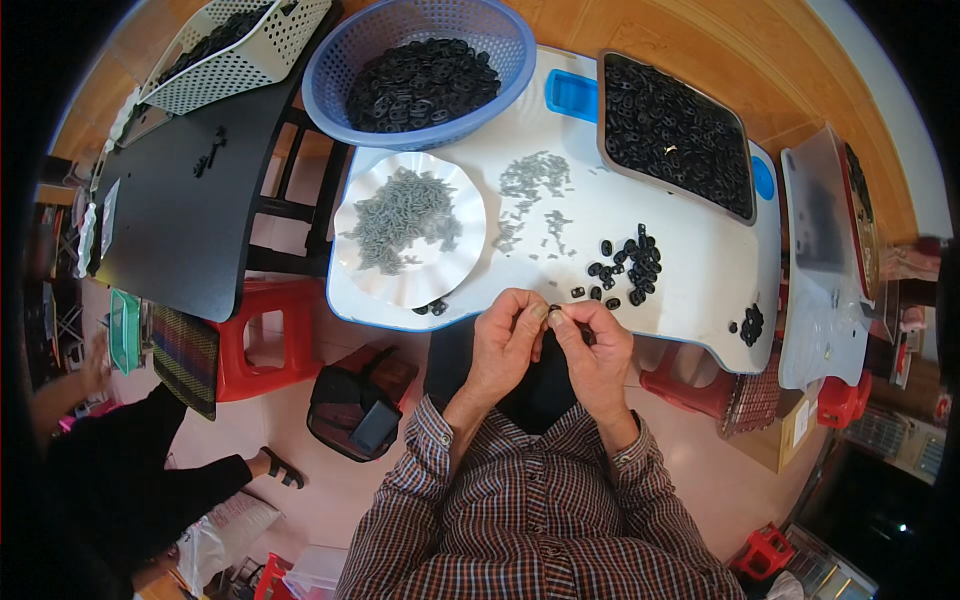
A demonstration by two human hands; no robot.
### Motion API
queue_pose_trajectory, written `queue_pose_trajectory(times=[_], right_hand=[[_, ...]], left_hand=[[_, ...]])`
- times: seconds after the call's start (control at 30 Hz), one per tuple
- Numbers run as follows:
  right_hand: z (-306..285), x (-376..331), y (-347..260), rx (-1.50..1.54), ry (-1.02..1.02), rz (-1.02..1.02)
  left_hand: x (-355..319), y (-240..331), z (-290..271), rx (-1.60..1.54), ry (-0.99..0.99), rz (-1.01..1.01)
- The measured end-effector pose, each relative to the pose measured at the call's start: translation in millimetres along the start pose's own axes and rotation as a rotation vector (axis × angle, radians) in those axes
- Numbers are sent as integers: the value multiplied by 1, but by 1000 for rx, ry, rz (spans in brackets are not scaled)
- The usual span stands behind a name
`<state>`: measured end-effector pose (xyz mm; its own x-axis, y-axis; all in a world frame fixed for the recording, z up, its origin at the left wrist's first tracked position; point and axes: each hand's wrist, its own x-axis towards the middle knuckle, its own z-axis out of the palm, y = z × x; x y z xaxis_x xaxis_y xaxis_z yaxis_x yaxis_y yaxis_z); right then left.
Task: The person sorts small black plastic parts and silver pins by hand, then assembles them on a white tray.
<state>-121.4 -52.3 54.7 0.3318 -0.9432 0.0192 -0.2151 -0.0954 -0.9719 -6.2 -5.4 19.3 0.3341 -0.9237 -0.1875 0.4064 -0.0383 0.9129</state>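
Note:
My left hand (507,342) and my right hand (594,352) meet just off the near edge of the white table, fingers closed in a pinch. Between the fingertips is a small black plastic piece (555,309), mostly hidden by thumbs and fingers. Beyond my right hand lies a loose pile of black oval plastic pieces (645,265), some with holes. A white scalloped plate (352,262) ahead of my left hand carries a heap of small grey spring-like pieces (405,212). More grey spring-like pieces (535,175) are scattered on the table (610,225).
A blue-purple basket (320,85) and a metal tray (602,125), both full of black pieces, stand at the back. A small black cluster (751,325) lies far right. At left are a black table (190,230), a red stool (262,340) and another person's leg (215,480).

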Motion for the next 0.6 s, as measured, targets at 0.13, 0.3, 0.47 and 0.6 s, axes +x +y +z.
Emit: queue_pose_trajectory(times=[0.13,0.3,0.47,0.6], right_hand=[[-2,0,4,-41,9,-37],[-5,-1,-8,185,28,91],[-7,-3,-7,188,46,74],[-8,-4,-7,146,51,53]], left_hand=[[-2,2,3,7,-4,23],[-2,7,8,-28,-18,53],[-2,5,10,-9,-28,71],[-3,7,12,5,-11,81]])
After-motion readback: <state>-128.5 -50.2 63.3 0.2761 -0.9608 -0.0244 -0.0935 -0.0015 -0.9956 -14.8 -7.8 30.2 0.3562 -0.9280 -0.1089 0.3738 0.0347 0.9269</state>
